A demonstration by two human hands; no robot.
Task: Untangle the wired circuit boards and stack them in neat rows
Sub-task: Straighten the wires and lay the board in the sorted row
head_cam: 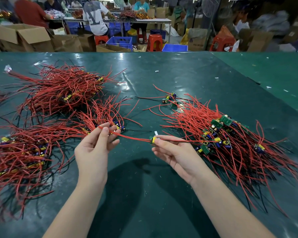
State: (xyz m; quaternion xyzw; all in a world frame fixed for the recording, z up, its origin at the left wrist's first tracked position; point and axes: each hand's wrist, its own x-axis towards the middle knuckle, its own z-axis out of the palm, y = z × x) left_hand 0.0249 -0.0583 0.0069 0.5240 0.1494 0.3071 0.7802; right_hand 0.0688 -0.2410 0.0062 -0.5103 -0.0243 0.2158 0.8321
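Above the green worktop [162,186], the left hand [95,148] pinches a red wire [132,137] between thumb and fingers [104,133]; the right hand [176,154] pinches its small circuit board [153,140]; tangled wired boards [58,90] lie left, a neater pile [230,140] right.

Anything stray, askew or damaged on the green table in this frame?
A few loose boards lie apart beyond the right pile, outside any row. Small white scraps dot the table. No damage visible.
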